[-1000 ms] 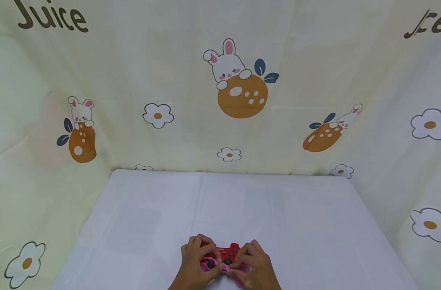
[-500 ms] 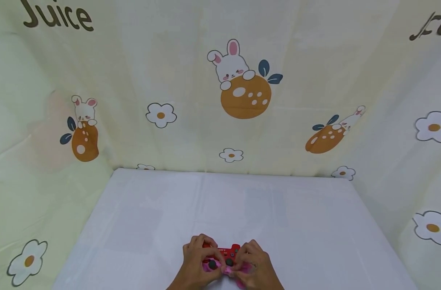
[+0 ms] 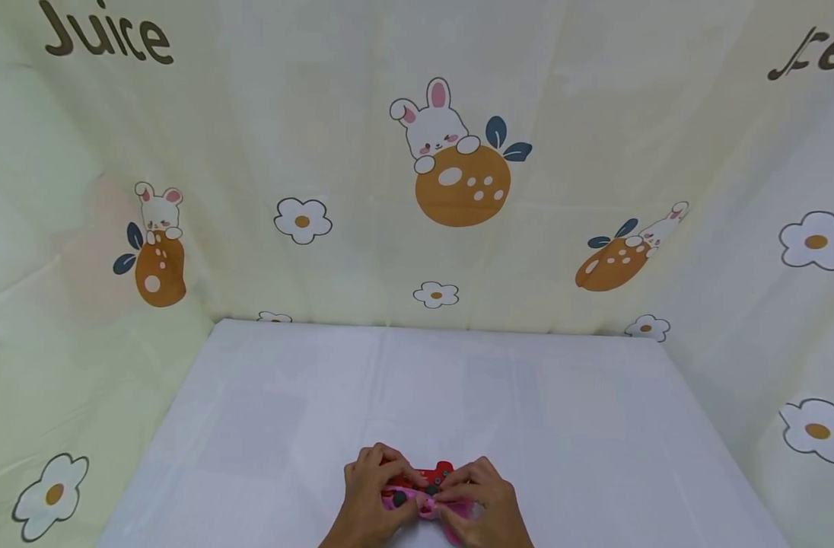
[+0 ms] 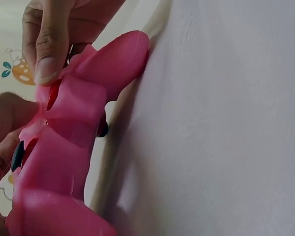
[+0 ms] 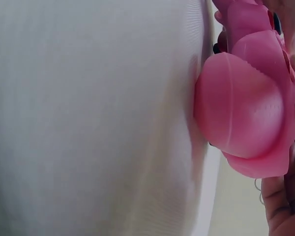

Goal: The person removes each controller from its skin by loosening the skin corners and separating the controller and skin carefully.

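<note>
A red game controller (image 3: 422, 476) lies on the table near its front edge, partly inside a stretchy pink controller cover (image 3: 427, 508). My left hand (image 3: 376, 487) holds the cover at its left and middle, its thumb pinching the edge by a black thumbstick (image 3: 399, 498). From the other side my right hand (image 3: 487, 496) pinches the cover's middle edge. In the left wrist view, strips of red show through slits in the pink cover (image 4: 64, 162). The right wrist view has the cover's rounded grip (image 5: 241, 103) close up, with fingers along its far side.
A white-covered table (image 3: 417, 396) spreads out around the hands. Behind it and at both sides hangs a cream curtain (image 3: 348, 137) printed with rabbits, oranges and flowers.
My right fingers have shifted slightly over the controller's right thumbstick and flattened across the cover's edge. The left hand stays almost in place.
</note>
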`<action>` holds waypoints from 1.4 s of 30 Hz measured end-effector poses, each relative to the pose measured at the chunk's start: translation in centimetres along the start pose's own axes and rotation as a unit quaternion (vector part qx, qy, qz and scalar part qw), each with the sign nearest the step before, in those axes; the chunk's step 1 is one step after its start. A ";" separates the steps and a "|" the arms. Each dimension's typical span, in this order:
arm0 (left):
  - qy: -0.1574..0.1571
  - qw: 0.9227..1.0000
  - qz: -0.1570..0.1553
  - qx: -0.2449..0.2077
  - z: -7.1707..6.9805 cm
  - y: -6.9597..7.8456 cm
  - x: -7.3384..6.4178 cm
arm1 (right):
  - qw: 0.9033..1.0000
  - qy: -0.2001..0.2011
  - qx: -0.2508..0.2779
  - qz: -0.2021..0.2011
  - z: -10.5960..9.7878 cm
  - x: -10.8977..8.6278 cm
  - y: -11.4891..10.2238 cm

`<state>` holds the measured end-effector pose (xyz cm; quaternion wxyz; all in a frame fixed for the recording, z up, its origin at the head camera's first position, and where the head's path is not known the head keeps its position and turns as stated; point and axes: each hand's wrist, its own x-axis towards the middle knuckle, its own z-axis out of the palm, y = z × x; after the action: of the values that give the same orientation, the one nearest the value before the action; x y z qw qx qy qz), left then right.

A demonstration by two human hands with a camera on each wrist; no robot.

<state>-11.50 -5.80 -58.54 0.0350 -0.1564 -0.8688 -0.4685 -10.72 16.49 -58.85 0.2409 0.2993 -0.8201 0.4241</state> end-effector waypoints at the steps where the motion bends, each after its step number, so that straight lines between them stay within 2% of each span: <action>1: 0.004 1.000 -0.003 -0.003 0.0 0.1 0.0 | 1.000 0.005 -0.004 -0.002 0.1 0.0 0.0; 5: 0.018 1.000 -0.014 -0.014 0.1 0.2 -0.1 | 0.999 0.027 -0.024 -0.022 0.3 -0.1 0.0; 10: 0.018 1.000 -0.007 -0.022 -0.2 0.0 -0.3 | 0.997 0.042 -0.048 -0.043 0.3 -0.1 0.0; 13: 0.011 0.999 -0.005 -0.030 -0.6 -0.3 -0.5 | 0.996 0.037 -0.071 -0.030 0.1 0.0 -0.2; 19: 0.008 0.998 -0.029 -0.054 -1.8 -1.0 -1.0 | 0.996 0.019 -0.083 0.001 0.2 0.5 -0.7; 24: 0.011 0.997 -0.034 -0.071 -2.2 -1.5 -1.4 | 0.995 -0.020 -0.085 0.055 0.8 1.6 -1.8; 27: 0.013 0.997 -0.019 -0.077 -2.2 -1.9 -1.6 | 0.991 -0.056 -0.084 0.090 1.1 2.3 -2.5; 31: -0.001 0.993 -0.029 -0.114 -2.4 -2.1 -1.9 | 0.987 -0.100 -0.074 0.101 1.6 3.1 -3.1; 34: -0.015 0.988 -0.048 -0.148 -2.7 -2.1 -2.0 | 0.982 -0.131 -0.072 0.111 1.8 3.6 -3.3; 38: -0.019 0.986 -0.048 -0.157 -2.8 -2.1 -2.1 | 0.972 -0.175 -0.068 0.141 1.7 4.4 -3.6; 42: -0.020 0.986 -0.060 -0.153 -2.9 -2.0 -2.1 | 0.956 -0.210 -0.045 0.198 1.5 5.2 -3.8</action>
<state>-10.38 -9.74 -58.93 -0.0353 -0.1171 -0.7952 -0.5939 -12.01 11.96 -54.16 -0.0122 0.2022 -0.9130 0.3540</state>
